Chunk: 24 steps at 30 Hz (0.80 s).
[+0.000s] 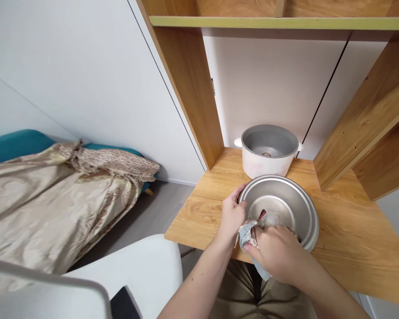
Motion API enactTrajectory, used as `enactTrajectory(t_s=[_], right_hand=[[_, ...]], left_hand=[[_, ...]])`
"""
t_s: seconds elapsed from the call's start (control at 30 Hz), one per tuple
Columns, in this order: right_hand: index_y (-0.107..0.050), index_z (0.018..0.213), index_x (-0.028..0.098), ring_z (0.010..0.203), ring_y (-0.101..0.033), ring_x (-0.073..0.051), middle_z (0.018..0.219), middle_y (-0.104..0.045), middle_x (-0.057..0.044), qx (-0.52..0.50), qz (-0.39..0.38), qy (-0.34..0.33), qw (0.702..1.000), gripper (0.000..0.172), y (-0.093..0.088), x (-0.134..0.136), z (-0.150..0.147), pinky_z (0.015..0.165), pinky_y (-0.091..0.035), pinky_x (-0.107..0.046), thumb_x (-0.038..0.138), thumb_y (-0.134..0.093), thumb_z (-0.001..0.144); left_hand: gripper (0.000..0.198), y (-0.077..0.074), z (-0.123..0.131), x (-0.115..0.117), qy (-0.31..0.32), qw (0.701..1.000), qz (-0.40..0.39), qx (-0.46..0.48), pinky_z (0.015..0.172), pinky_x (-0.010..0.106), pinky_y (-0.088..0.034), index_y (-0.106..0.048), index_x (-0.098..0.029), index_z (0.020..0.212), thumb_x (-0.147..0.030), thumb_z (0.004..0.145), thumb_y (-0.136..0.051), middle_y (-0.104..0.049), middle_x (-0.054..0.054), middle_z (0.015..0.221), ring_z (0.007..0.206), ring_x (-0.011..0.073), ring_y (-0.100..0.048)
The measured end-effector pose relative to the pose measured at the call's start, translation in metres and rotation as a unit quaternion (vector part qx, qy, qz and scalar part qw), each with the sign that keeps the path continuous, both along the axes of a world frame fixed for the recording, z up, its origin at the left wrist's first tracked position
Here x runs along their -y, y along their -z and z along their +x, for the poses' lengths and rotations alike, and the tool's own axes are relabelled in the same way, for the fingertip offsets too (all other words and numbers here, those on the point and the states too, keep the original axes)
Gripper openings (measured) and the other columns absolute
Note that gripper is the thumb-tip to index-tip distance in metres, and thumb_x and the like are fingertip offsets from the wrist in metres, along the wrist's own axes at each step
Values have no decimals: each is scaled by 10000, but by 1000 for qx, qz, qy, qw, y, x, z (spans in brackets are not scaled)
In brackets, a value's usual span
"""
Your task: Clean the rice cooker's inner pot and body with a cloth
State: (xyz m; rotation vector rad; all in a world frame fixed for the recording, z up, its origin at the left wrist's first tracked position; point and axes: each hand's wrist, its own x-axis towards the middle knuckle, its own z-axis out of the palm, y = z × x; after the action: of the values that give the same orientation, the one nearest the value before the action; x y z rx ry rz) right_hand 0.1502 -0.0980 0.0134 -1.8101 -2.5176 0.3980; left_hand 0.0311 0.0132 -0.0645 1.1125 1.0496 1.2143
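A shiny metal inner pot (286, 199) sits on the wooden table (352, 235) near its front edge. My left hand (232, 215) grips the pot's left rim, fingers curled over it. My right hand (275, 252) is closed on a patterned cloth (247, 235) and presses it against the pot's near inner wall. A strip of the cloth hangs below my right hand, off the table edge. Behind the pot stands a white cooker base (268, 153) with a grey hollow inside, no lid on it.
Wooden shelf uprights (189, 88) flank the table, with a shelf board above. A white chair (136, 274) with a dark phone (124, 305) on it stands at lower left. A bed with beige bedding (53, 199) lies to the left across grey floor.
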Motion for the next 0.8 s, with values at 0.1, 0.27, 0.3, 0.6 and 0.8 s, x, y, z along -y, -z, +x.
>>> enactTrajectory(t_s=[0.1, 0.27, 0.3, 0.6, 0.8], right_hand=[[-688, 893, 203, 651, -699, -212, 779, -761, -61, 13, 21, -20, 1000, 309, 1, 8, 12, 576, -357, -300, 384, -489, 1045], [-691, 901, 209, 651, -696, -207, 771, -756, -45, 15, 43, -49, 998, 282, 0, 14, 21, 576, -330, -309, 356, -500, 1048], [-691, 896, 212, 649, -698, -209, 764, -756, -43, 12, 39, -40, 998, 288, 0, 13, 19, 576, -334, -309, 372, -504, 1047], [-690, 939, 191, 657, -706, -224, 755, -764, -76, 19, 13, 4, 1000, 310, -1, 2, -3, 569, -358, -301, 404, -496, 1053], [-697, 913, 208, 662, -699, -205, 812, -767, -47, 42, 56, -81, 994, 251, 2, 13, 21, 544, -298, -311, 354, -542, 1045]], left_hand=[[568, -2, -2, 1, 0, 1000, -1, -10, 1183, 419, -428, -721, -188, 1231, -117, 678, -612, -725, 67, 1322, 1270, 266, -646], [574, -1, 0, 3, -1, 1000, -7, -2, 1186, 423, -426, -717, -187, 1254, -120, 692, -621, -712, 73, 1346, 1280, 270, -642], [568, -1, 0, 3, -4, 1000, -7, 2, 1183, 420, -428, -718, -187, 1252, -123, 695, -621, -714, 72, 1343, 1277, 269, -643], [587, -1, 2, 0, -3, 1000, -23, -2, 1161, 410, -449, -727, -163, 1238, -145, 661, -622, -735, 78, 1307, 1253, 271, -661], [581, -6, 0, -4, 23, 999, -22, -3, 1177, 420, -437, -747, -163, 1219, -148, 649, -635, -726, 72, 1326, 1282, 283, -647]])
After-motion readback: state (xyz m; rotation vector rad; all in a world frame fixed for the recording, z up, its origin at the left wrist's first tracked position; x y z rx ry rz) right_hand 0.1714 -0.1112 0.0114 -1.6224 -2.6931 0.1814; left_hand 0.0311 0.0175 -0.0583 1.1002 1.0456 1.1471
